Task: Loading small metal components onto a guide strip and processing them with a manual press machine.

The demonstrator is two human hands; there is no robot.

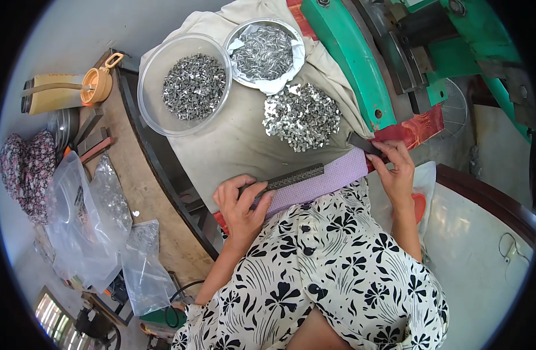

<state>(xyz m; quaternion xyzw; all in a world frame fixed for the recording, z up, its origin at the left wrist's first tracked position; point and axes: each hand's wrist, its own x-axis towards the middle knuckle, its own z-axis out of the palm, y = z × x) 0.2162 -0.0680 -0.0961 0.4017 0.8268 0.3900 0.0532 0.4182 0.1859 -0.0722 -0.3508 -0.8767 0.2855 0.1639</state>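
My left hand (240, 205) grips the near-left end of a dark, slotted metal bar (297, 175), its fingers wrapped round it. The bar lies along a lilac woven pad (332, 175) at the table's front edge. In my right hand (397, 169), a shorter, plain dark bar (361, 143) is pinched between thumb and fingers, near the pad's right end. The two bars are apart. Beyond them, a heap of small grey metal pieces (302, 118) rests on the beige cloth (221, 157).
Behind the heap stand a clear tub (144, 96) of similar pieces and a lined metal bowl (301, 55) of thin metal pins. A green machine (349, 64) rises at the right. Plastic bags (81, 221), tools and an orange-lidded bottle (97, 86) occupy the left side table.
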